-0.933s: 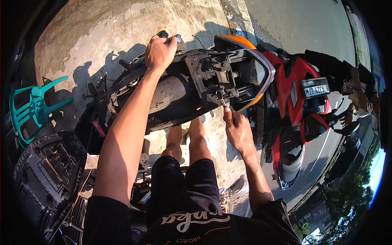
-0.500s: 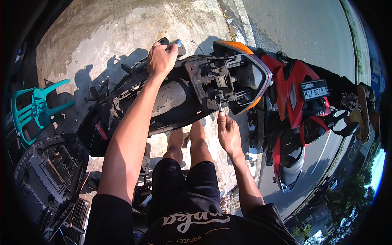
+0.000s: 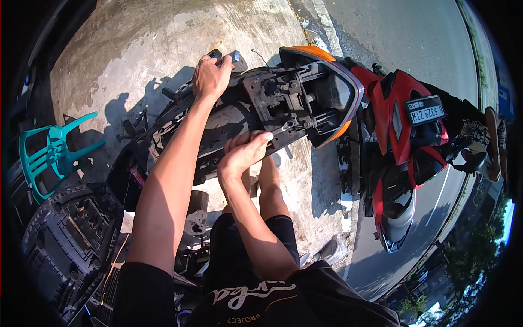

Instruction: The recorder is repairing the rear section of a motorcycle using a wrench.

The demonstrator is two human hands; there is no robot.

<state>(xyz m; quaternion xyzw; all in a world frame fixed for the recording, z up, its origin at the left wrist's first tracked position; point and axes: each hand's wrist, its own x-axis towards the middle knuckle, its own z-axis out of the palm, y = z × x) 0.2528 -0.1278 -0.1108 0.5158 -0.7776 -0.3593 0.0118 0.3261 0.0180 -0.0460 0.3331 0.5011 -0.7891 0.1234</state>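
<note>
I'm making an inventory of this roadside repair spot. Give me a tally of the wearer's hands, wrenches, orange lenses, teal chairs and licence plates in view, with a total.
Hands: 2 (left hand, right hand)
Wrench: 1
Orange lenses: 2 (upper lens, lower lens)
Teal chair: 1
Licence plate: 1
Total: 7

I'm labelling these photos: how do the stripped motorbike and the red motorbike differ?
The stripped motorbike has dark frame parts laid bare; the red motorbike wears red panels. The red motorbike shows a number plate; none shows on the stripped motorbike. The left hand and right hand, holding a wrench, are at the stripped motorbike, not the red motorbike. Both motorbikes are outdoors.
</note>
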